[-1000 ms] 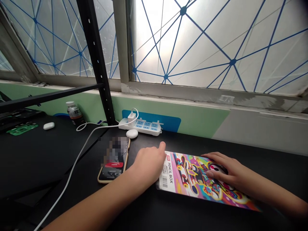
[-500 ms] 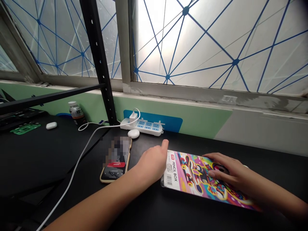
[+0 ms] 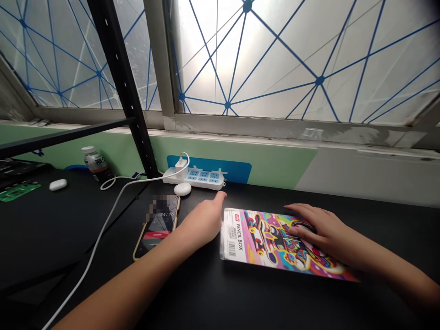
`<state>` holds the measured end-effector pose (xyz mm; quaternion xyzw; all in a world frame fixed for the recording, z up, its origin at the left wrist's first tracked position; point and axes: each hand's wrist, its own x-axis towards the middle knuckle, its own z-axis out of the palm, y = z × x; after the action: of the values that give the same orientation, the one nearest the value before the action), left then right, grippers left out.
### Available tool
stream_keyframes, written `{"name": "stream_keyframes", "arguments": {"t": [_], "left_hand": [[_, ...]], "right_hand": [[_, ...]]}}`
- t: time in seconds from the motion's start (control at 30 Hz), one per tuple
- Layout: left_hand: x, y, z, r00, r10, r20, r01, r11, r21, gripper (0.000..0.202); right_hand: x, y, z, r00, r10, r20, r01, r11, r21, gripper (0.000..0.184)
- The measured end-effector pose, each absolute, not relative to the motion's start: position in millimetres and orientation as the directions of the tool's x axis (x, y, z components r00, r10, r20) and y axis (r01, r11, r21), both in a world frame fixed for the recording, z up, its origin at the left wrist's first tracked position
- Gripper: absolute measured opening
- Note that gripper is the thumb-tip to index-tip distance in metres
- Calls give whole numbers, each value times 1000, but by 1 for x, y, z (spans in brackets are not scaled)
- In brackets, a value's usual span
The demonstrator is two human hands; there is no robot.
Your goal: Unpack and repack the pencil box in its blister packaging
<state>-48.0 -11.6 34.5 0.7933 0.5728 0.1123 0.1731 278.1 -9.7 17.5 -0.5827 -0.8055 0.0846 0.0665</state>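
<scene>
A flat pencil box [image 3: 268, 240] with a bright skateboard print lies on the black desk, its white barcode label at the left end. At that end is my left hand [image 3: 204, 222], thumb stretched out and away from me; its other fingers are turned from view, so their grip is hidden. My right hand [image 3: 319, 231] grips the right part of the box, thumb on the printed top and fingers along the far edge. A phone [image 3: 160, 224] in a tan-edged case lies left of my left hand, partly behind the forearm.
Behind the phone are a small white rounded case [image 3: 182, 189] and a white power strip [image 3: 202, 178] with a plugged-in charger. Its white cable [image 3: 103, 233] runs toward me. Farther left are a bottle [image 3: 98, 165], a white object [image 3: 58, 184], a green circuit board [image 3: 19, 191] and a black rack post [image 3: 127, 91].
The view has shifted slightly, so most things appear farther left. The pencil box's right end has moved a little away from me, with my right hand on it.
</scene>
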Motion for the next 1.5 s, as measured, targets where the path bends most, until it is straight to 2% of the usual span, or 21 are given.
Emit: {"name": "stream_keyframes", "arguments": {"t": [0.13, 0.27, 0.4, 0.47, 0.53, 0.6, 0.7, 0.77, 0.83, 0.9, 0.97, 1.07, 1.17, 1.23, 1.37, 1.5], "left_hand": [[-49, -11, 35, 301, 953, -36, 865, -256, 432, 46], [-47, -13, 34, 293, 956, -12, 834, -250, 491, 47], [-38, -12, 22, 223, 968, 116, 640, -235, 731, 48], [-31, -12, 14, 173, 982, 73, 464, -147, 874, 48], [-25, -12, 7, 131, 991, 23, 263, -57, 963, 47], [-21, -12, 3, 91, 996, 7, 112, -17, 994, 48], [-22, -10, 2, 70, 998, -2, 13, 1, 1000, 55], [-24, -8, 4, 110, 994, -19, 8, 19, 1000, 58], [-27, -7, 6, 170, 986, -2, 117, -18, 993, 54], [-29, -9, 9, 219, 973, 67, 327, -138, 935, 43], [-31, -12, 13, 299, 944, 143, 535, -289, 794, 32], [-31, -18, 21, 412, 880, 235, 679, -468, 565, 27], [-30, -24, 30, 431, 780, 453, 715, -601, 355, 26], [-30, -28, 36, 453, 675, 582, 724, -659, 201, 21], [-35, -33, 50, 574, 512, 639, 667, -745, -3, 13], [-36, -41, 56, 749, 389, 536, 542, -825, -159, 14]], "right_hand": [[306, 2, 17, -246, 968, -45, 939, 226, -258, 77], [337, 15, 12, -123, 992, -24, 896, 100, -432, 70], [341, 18, 6, -4, 1000, -4, 747, 0, -665, 58], [329, 14, 5, 26, 1000, -15, 620, -28, -784, 61], [314, 9, 5, 15, 999, -28, 502, -32, -864, 64], [301, 6, 5, 11, 1000, -20, 449, -23, -893, 63], [291, 3, 8, 45, 999, 15, 417, -5, -909, 61], [288, 2, 10, 15, 999, 48, 465, 35, -884, 60], [285, -2, 14, -113, 991, 74, 615, 129, -778, 53], [280, -8, 18, -249, 967, 52, 750, 227, -622, 46], [274, -15, 22, -308, 951, 40, 826, 288, -485, 45], [268, -21, 26, -336, 926, 170, 873, 374, -313, 43], [267, -25, 33, -359, 826, 434, 871, 464, -163, 45], [268, -29, 39, -383, 747, 544, 859, 504, -88, 45], [268, -46, 56, -479, 707, 521, 811, 583, -44, 36], [261, -61, 56, -604, 678, 419, 756, 654, 32, 14]]}}
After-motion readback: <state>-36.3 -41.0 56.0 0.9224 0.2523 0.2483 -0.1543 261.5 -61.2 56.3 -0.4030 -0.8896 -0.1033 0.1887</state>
